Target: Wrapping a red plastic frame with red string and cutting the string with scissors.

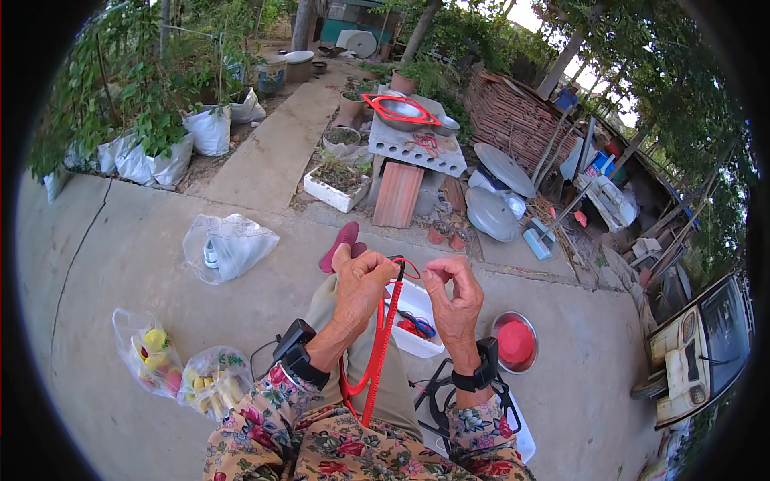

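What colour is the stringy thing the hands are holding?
Red. The woven strap hangs from the left hand and right hand, clearest in the head view.

Both hands are raised over the lap. The left hand grips a red woven strip that hangs down between the knees, and the right hand pinches its thin red end near the top. Below them sits a white tray holding scissors. A metal bowl with a red lid rests on the concrete floor, with clear plastic bags to the left.
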Action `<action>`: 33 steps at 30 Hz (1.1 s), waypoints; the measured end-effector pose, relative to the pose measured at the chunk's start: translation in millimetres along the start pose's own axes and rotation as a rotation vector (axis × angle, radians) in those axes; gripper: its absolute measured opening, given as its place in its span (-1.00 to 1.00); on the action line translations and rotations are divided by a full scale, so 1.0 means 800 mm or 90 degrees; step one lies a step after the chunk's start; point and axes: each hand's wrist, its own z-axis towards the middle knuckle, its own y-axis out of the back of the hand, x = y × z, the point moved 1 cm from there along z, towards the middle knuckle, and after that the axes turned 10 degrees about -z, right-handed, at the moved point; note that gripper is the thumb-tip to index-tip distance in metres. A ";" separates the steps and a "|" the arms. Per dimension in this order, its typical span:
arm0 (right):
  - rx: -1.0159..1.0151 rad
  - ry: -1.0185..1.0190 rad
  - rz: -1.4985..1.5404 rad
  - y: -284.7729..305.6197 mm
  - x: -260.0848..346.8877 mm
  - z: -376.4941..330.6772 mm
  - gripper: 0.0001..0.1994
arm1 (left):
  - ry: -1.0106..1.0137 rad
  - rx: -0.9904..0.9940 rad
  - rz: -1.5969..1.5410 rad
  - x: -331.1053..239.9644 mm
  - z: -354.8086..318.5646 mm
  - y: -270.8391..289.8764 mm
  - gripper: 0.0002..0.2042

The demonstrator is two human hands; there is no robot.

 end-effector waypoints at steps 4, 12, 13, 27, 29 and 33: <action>0.100 0.022 -0.033 -0.003 0.016 0.000 -0.81 | 0.024 0.055 -0.016 -0.003 -0.003 0.002 -0.88; 0.139 0.016 0.023 -0.013 -0.006 0.003 -0.88 | -0.034 0.126 0.025 -0.007 -0.004 0.000 -0.88; 0.156 0.004 0.023 -0.012 -0.009 0.002 -0.91 | -0.019 0.133 0.013 -0.009 -0.006 -0.003 -0.87; 0.014 -0.213 0.420 0.034 -0.004 -0.007 -0.86 | 0.358 0.088 -0.297 0.025 -0.022 -0.012 -0.71; 0.011 -0.214 0.531 0.049 -0.007 -0.009 -0.85 | 0.372 0.115 -0.321 0.030 -0.019 -0.010 -0.68; 0.045 -0.248 0.451 0.087 -0.010 -0.023 -0.84 | 0.441 0.172 -0.401 0.041 -0.010 -0.006 -0.67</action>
